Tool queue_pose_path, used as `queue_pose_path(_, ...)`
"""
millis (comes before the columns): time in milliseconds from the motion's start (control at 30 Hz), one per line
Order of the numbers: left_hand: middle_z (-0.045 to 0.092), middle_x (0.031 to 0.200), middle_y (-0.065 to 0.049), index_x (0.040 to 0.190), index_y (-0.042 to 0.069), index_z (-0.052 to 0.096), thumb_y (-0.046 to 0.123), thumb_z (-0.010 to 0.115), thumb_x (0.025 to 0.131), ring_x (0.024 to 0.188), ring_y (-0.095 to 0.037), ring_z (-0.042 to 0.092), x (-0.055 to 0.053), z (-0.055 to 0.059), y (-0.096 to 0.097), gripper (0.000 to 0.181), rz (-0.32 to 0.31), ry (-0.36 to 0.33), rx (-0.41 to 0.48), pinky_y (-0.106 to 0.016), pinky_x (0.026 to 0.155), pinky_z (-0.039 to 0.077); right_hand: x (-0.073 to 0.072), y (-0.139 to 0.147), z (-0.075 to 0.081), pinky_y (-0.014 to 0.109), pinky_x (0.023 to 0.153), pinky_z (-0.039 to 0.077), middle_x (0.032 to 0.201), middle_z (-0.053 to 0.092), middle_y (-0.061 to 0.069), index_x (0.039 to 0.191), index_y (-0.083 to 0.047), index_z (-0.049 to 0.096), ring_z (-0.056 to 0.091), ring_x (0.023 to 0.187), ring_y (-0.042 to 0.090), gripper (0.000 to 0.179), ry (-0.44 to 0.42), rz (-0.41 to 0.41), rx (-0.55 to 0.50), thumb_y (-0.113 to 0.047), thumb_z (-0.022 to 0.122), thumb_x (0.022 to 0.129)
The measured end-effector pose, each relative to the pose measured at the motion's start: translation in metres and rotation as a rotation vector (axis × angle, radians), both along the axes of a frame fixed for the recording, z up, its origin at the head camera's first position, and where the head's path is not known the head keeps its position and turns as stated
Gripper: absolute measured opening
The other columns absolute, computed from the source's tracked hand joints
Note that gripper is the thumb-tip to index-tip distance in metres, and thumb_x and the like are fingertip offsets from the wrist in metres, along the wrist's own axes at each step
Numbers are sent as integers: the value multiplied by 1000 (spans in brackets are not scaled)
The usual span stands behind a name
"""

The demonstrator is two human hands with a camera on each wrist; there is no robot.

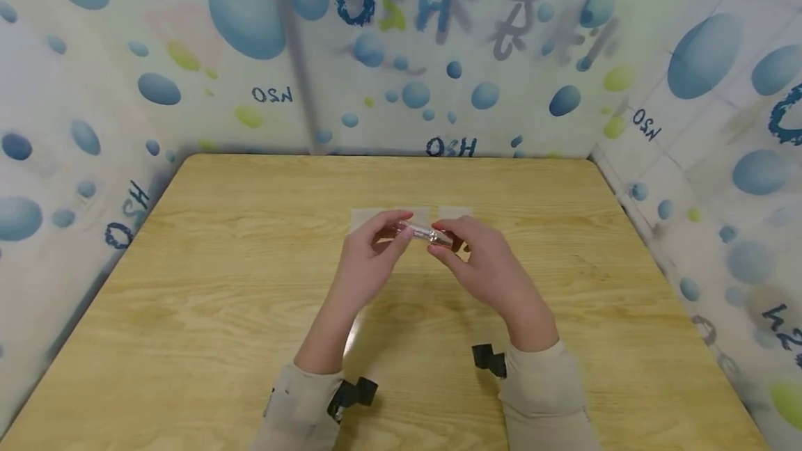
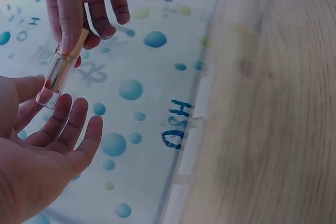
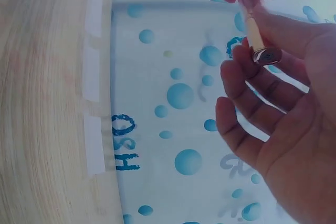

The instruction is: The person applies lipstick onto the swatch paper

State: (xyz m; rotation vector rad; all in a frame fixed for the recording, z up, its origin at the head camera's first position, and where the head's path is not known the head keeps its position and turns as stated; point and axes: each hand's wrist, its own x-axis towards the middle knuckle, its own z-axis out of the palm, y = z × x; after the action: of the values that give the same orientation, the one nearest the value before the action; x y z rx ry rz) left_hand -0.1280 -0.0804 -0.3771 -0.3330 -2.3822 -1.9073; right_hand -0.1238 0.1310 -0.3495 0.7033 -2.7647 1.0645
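A slim lipstick with a clear end and a gold end is held between both hands over the far middle of the table. My left hand pinches its clear end between thumb and fingers. At the gold end, my right hand grips with thumb and fingertips. In the left wrist view the lipstick slants, its see-through part showing a reddish tint, while the left hand's other fingers spread loosely. The right wrist view shows the round, dark reddish base of the lipstick.
White strips lie on the wooden table just beyond the hands; three show in the right wrist view. Patterned walls with blue dots and lettering enclose the back and sides. Small black mounts sit at both sleeve cuffs.
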Motion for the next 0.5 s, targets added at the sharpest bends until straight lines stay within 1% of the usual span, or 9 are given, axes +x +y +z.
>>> queue_pose_path(67, 73, 122, -8, 133, 14, 70, 22, 72, 104, 117, -23, 69, 3, 1, -5, 31, -22, 34, -20, -46, 103, 61, 2, -1, -1, 39, 85, 55, 107, 73, 0, 130, -12, 73, 62, 94, 16, 30, 25, 11, -11, -22, 75, 101)
queue_pose_path(167, 74, 119, -7, 130, 12, 71, 20, 77, 100, 115, -23, 70, 8, 0, -11, 31, -44, 95, -63, -49, 103, 61, 4, -3, -1, 38, 85, 55, 107, 72, -1, 129, -12, 74, 62, 94, 15, 31, 54, 37, -17, -23, 76, 100)
queue_pose_path(233, 75, 119, -7, 128, 11, 71, 17, 78, 99, 114, -24, 71, 10, 0, -15, 30, -53, 126, -77, -52, 102, 60, 5, -4, 0, 37, 83, 54, 106, 72, 0, 129, -11, 74, 61, 94, 16, 32, 75, 53, -11, -23, 77, 99)
queue_pose_path(400, 77, 118, -4, 124, 12, 74, 20, 79, 98, 111, -22, 74, 12, 2, -18, 28, -62, 151, -146, -50, 101, 61, 4, -8, 2, 34, 79, 52, 105, 71, -1, 126, -12, 75, 59, 93, 13, 29, 93, 98, -4, -23, 76, 99)
queue_pose_path(500, 80, 116, -1, 122, 15, 76, 23, 79, 97, 109, -19, 75, 13, 3, -20, 26, -58, 166, -182, -49, 100, 61, 4, -11, 4, 36, 78, 54, 107, 71, -2, 123, -13, 75, 60, 92, 12, 24, 98, 141, -3, -22, 73, 101)
